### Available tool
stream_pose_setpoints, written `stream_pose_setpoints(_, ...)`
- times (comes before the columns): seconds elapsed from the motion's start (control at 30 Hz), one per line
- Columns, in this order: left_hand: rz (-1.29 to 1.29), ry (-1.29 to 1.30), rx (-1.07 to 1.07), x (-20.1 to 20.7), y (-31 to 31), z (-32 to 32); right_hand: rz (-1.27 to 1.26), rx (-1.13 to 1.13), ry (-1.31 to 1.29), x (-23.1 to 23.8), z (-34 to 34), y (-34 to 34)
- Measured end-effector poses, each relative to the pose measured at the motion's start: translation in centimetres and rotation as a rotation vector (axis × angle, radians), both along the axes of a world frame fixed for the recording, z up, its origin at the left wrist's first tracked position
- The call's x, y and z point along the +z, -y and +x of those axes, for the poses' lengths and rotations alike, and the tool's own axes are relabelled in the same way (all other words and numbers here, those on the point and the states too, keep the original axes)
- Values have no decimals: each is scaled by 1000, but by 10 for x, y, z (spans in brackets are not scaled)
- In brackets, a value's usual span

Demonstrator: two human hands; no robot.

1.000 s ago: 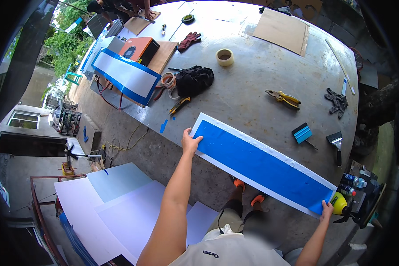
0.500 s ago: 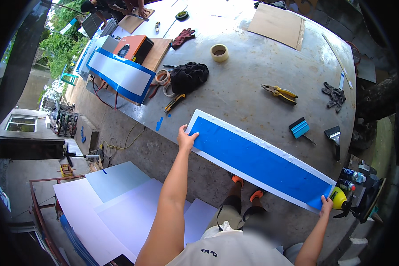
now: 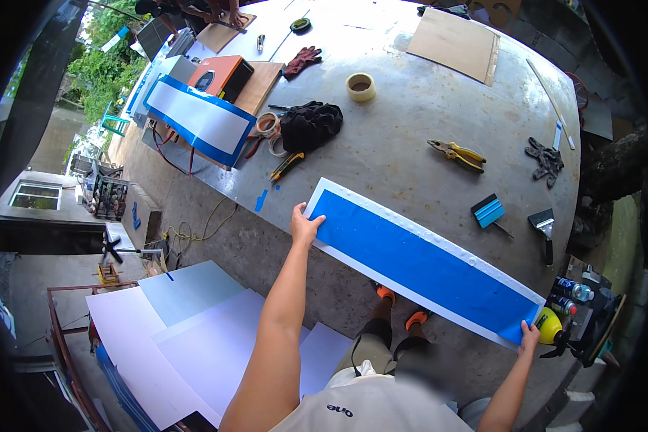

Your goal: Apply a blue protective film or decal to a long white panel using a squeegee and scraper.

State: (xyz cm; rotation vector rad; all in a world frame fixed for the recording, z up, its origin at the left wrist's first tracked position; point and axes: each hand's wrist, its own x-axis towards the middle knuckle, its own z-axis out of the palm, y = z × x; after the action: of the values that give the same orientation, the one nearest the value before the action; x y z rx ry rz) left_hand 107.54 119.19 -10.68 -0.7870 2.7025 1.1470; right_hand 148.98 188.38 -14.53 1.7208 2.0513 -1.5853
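Long rectangular blue panel with white borders (image 3: 425, 263) slants from centre to near right, over the near edge of the grey metal table (image 3: 396, 147); can't tell if they touch. Yellow-and-black utility knife (image 3: 288, 166) lies just beyond its left end, where the bare left hand (image 3: 307, 225) clamps on, thumb on top. Yellow-handled pliers (image 3: 457, 155), then blue-and-black squeegee (image 3: 489, 211), sit on the far side. Bare right hand (image 3: 530, 336) grips the right end. Versus half a second ago, view shifts slightly; grips match, so likely a steady hold.
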Motion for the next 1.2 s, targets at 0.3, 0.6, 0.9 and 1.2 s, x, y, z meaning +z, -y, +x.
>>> stream_pose_setpoints(0.3,6,1,9,-2,1,0,2,-8,-20,3,-2,5)
stream_pose_setpoints(0.6,-15,-3,-2,0,-1,-1,-4,26,-6,1,0,0)
stream_pose_setpoints(0.9,20,3,31,-5,3,0,9,33,1,-2,1,-1)
stream_pose_setpoints(1.2,7,6,5,-6,2,-1,-1,41,1,-4,5,-4)
